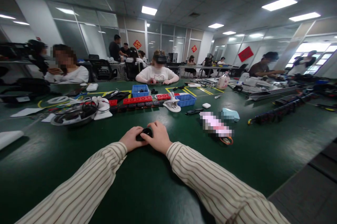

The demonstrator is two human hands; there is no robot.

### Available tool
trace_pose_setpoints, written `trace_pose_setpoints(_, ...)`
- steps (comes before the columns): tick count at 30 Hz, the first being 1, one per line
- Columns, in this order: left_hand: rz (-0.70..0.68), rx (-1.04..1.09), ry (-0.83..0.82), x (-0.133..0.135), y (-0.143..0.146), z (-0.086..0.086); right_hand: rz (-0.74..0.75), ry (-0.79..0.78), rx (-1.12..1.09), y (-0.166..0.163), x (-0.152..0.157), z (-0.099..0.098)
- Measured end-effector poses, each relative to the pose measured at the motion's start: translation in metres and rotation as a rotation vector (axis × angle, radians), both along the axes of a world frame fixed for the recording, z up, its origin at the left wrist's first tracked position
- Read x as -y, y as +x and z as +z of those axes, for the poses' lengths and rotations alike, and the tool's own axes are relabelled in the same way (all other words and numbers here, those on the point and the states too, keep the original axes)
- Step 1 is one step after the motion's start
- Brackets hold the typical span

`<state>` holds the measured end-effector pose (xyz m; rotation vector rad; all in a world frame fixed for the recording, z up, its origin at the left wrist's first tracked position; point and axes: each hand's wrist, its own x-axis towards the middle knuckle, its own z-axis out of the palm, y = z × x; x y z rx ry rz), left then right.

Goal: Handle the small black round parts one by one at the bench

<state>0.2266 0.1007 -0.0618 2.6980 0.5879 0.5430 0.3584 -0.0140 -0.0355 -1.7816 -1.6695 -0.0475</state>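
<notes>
Green table (147,185) stretches ahead of you, and at twelve o'clock your left hand (130,139) and right hand (158,138) both clasp the small black object (146,133) between them, right fingers draped over it.

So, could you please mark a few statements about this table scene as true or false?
1. The left hand and right hand both grip a black object on the green table: true.
2. The sleeves are plain blue: false, the sleeves are pale with thin stripes.
3. Two blue bins stand beyond the hands: true.
4. The power strips are yellow: false, the power strips are red.
</notes>
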Motion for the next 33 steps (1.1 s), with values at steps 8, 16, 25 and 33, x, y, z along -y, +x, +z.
trace_pose_setpoints(8,-0.017,-0.006,-0.012,-0.001,0.000,0.001,0.179,-0.007,0.007,0.005,-0.003,0.000)
trace_pose_setpoints(16,-0.026,-0.041,-0.034,-0.001,0.000,0.002,0.346,0.029,-0.004,0.012,-0.005,0.000)
trace_pose_setpoints(25,0.017,0.043,-0.039,0.006,0.000,0.006,0.009,0.069,-0.153,0.003,-0.004,-0.002)
trace_pose_setpoints(33,-0.003,0.066,-0.046,0.001,-0.001,0.003,-0.004,0.039,-0.075,-0.006,-0.004,-0.003)
